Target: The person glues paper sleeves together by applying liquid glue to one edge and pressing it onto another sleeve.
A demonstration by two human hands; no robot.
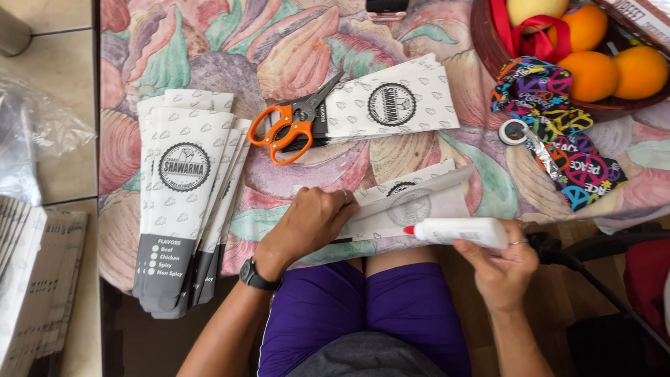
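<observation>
My left hand presses down on a white printed paper sleeve lying flat at the near edge of the table, its flap folded open. My right hand holds a white glue bottle sideways, its red tip pointing left at the sleeve's lower edge. A black watch sits on my left wrist. Orange-handled scissors lie on another printed sleeve just beyond my hands.
A stack of finished printed sleeves lies at the left on the floral tablecloth. A bowl of oranges stands at the back right, with a colourful patterned strap and key ring beside it. More flat paper is stacked on the floor at left.
</observation>
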